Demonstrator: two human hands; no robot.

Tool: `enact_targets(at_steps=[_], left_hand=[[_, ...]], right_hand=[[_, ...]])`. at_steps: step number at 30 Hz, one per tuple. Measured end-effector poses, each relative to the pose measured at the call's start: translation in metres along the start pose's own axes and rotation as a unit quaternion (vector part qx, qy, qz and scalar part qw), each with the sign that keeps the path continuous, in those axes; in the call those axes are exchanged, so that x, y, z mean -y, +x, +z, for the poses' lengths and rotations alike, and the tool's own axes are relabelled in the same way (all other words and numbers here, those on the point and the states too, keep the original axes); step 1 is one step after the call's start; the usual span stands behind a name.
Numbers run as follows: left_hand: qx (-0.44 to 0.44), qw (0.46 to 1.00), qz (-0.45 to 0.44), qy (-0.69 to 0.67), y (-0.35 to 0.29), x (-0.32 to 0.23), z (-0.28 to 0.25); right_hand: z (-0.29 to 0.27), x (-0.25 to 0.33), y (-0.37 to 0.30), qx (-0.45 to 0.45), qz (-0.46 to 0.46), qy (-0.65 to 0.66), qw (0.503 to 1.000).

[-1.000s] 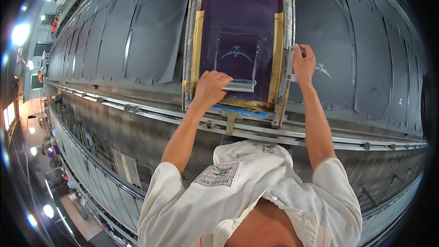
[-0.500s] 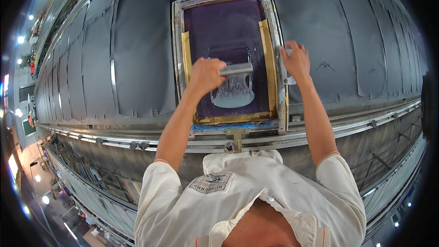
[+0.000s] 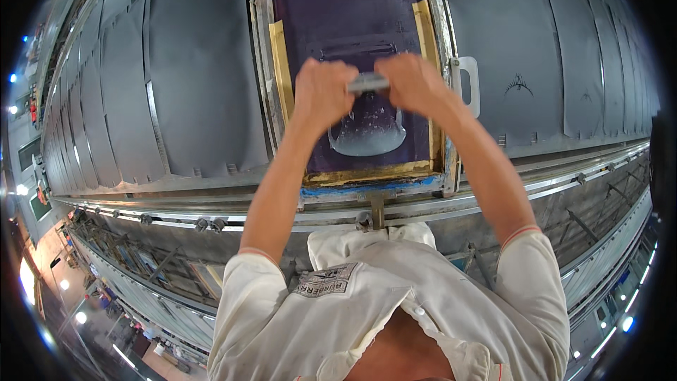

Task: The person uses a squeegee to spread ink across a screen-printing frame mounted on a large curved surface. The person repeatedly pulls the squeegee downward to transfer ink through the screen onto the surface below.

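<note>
A screen-printing frame (image 3: 443, 28) lies across the work table, its dark purple mesh (image 3: 345, 3) edged with tan tape (image 3: 281, 63). My left hand (image 3: 323, 95) and my right hand (image 3: 412, 83) close round the two ends of a squeegee (image 3: 368, 83) over the mesh. Only the grey middle of the squeegee shows between my fists; its ends are hidden. Nearer to me, a pool of pale, clear-looking ink (image 3: 368, 140) spreads on the mesh.
Dark grey sheets (image 3: 204, 63) cover the table on both sides. A small printed emblem (image 3: 520, 85) marks one sheet to the right. A white handle (image 3: 471, 88) juts from the frame's right side. Metal rails (image 3: 508, 197) run along the near table edge.
My right hand has left the handle at the frame's right side and taken hold of the squeegee. The squeegee is now a little farther away, and the frame sits higher in view.
</note>
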State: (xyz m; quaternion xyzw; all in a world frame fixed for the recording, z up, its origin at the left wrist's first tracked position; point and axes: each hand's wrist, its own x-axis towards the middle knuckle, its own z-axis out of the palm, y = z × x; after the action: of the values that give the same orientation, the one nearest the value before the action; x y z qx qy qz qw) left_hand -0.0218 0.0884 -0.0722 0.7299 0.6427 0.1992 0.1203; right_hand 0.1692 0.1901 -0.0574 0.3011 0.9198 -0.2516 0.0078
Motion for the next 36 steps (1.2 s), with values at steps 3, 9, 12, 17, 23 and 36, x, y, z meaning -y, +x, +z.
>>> enact_targets(at_steps=[3, 9, 12, 17, 23, 36], left_hand=[[0.023, 0.999, 0.001, -0.026, -0.063, -0.035, 0.008], [0.084, 0.996, 0.012, 0.013, -0.045, -0.017, -0.014], [0.081, 0.996, -0.023, 0.001, 0.020, 0.006, -0.032], [0.104, 0.991, -0.089, -0.006, 0.062, 0.021, -0.037], [0.032, 0.999, -0.020, -0.020, -0.015, -0.006, -0.002], [0.028, 0.999, -0.039, -0.015, 0.022, -0.008, -0.039]], right_hand=[[0.040, 0.027, -0.071, 0.006, 0.002, -0.001, 1.000], [0.009, 0.039, -0.049, 0.011, -0.012, -0.023, 1.000], [-0.022, 0.010, 0.008, -0.012, -0.009, -0.070, 0.997], [-0.042, -0.009, 0.053, 0.037, 0.036, -0.040, 0.998], [0.003, 0.015, -0.016, -0.005, -0.020, -0.072, 0.997], [-0.033, 0.008, 0.011, -0.005, -0.022, -0.055, 0.998]])
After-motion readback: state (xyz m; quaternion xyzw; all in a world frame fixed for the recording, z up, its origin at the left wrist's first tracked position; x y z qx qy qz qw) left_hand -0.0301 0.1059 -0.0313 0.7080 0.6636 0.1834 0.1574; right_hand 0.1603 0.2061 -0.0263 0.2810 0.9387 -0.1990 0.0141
